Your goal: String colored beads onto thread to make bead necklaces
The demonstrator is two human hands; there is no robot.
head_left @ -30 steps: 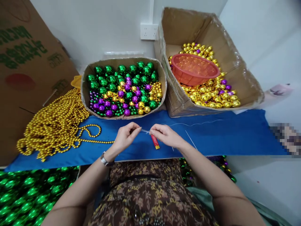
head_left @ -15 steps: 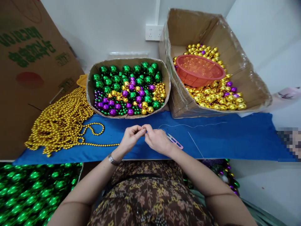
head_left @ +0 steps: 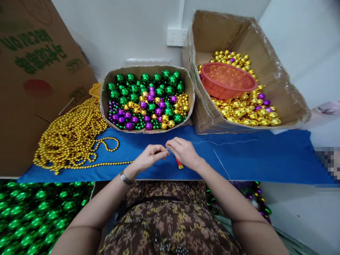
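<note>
My left hand (head_left: 153, 156) pinches a small loop of white thread (head_left: 168, 151) between thumb and fingertips. Against that loop, the fingers of my right hand (head_left: 183, 150) are pressed together on the thread too; their tips are partly hidden. From behind my right hand a long thin strand runs rightward over the blue cloth (head_left: 265, 159). Under my right palm a small red item with a yellow end (head_left: 179, 163) shows in part; its kind is unclear. A gold bead string (head_left: 111, 163) reaches toward my left wrist from a heap of gold beads (head_left: 71, 134).
A cut-down carton (head_left: 146, 130) holds green, purple and gold balls. Right of it, a larger carton (head_left: 287, 102) contains gold and purple beads and a red basket (head_left: 228, 83). A straight white needle-like line (head_left: 221, 164) lies on the cloth. Green balls (head_left: 39, 212) fill the lower left.
Both hands have shifted slightly right, and a thread loop now shows between the fingertips. My right hand has turned over; the pink-handled scissors are hidden and the red item has come into view.
</note>
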